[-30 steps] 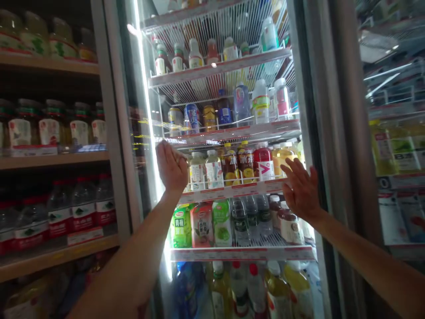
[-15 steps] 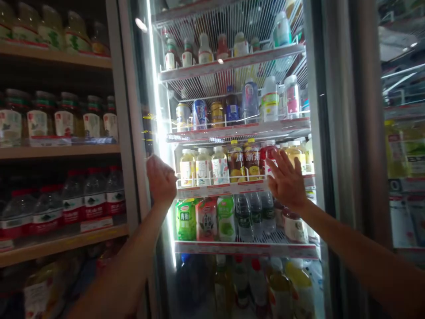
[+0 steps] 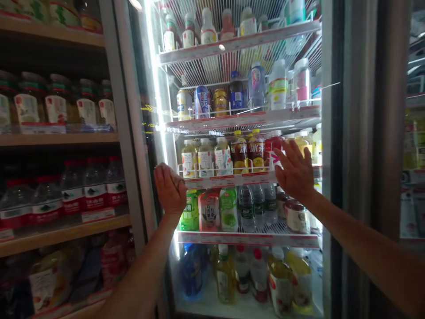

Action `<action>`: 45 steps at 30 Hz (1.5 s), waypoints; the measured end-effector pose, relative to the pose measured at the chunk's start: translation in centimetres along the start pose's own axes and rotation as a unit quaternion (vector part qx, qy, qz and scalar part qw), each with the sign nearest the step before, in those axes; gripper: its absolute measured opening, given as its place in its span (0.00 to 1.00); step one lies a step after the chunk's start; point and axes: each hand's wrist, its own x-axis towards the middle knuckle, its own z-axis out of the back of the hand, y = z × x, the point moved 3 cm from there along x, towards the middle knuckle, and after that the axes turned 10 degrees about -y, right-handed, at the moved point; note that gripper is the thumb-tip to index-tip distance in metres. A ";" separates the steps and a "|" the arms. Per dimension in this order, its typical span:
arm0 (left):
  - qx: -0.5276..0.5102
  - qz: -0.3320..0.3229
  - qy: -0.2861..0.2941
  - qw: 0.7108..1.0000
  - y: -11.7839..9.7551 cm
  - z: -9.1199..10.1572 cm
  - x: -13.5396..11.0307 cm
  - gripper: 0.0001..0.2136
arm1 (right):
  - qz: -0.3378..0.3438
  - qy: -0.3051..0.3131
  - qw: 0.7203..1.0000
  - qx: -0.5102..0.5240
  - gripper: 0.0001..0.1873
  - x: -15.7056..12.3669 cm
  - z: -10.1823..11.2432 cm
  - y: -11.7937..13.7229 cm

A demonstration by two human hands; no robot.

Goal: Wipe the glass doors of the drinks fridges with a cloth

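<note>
My left hand (image 3: 170,188) lies flat and open against the glass door (image 3: 199,270) of a lit drinks fridge, near its left frame (image 3: 124,133). My right hand (image 3: 294,170) is also open, fingers spread, pressed on the glass toward the right side at the height of the third shelf (image 3: 232,179). Neither hand holds anything. Behind the glass stand rows of bottles: yellow and red drinks (image 3: 247,150) by my right hand, green cartons (image 3: 227,208) and water bottles below.
To the left are wooden shelves (image 3: 59,139) with jars and red-labelled water bottles (image 3: 94,186). A dark door frame (image 3: 361,133) and another glass-fronted fridge (image 3: 413,146) stand at the right. Cans and bottles (image 3: 221,102) fill the upper fridge shelves.
Both hands stayed flat on the glass while the view shifted: my left hand dropped lower along the left side, my right hand slid slightly left. The fridge now fills more of the view.
</note>
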 end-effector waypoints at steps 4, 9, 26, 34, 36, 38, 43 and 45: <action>-0.053 -0.069 0.013 0.996 -6.3 -1.4 -1.3 0.31 | -0.007 -0.012 1.000 0.002 0.26 0.1 -0.1 0.7; -0.162 -0.324 0.124 0.924 -16.7 -2.7 -4.9 0.26 | -0.023 0.019 1.000 0.006 0.27 -1.4 0.6 1.1; -0.143 -0.173 0.125 0.966 -14.5 -3.6 0.3 0.34 | -0.059 0.002 0.959 0.278 0.27 -0.5 1.4 8.8; -0.035 -0.099 0.119 0.987 -4.9 -1.0 -2.4 0.42 | -0.012 0.012 0.998 0.053 0.15 2.5 -4.0 13.5; -0.026 -0.092 0.137 0.986 -4.9 -1.1 -2.5 0.42 | -0.009 0.004 0.999 0.036 0.14 2.8 -3.6 11.1; -0.024 -0.082 0.154 0.984 -5.3 -1.1 -2.5 0.42 | -0.039 -0.003 0.999 0.008 0.15 2.2 -2.1 6.5; -0.022 -0.072 0.178 0.981 -5.9 -0.9 -2.3 0.41 | -0.189 -0.101 0.973 -0.087 0.16 -1.0 2.7 -4.8; -0.018 -0.070 0.187 0.980 -6.0 -0.9 -2.4 0.40 | -0.194 -0.100 0.972 -0.092 0.17 -1.4 2.4 -3.8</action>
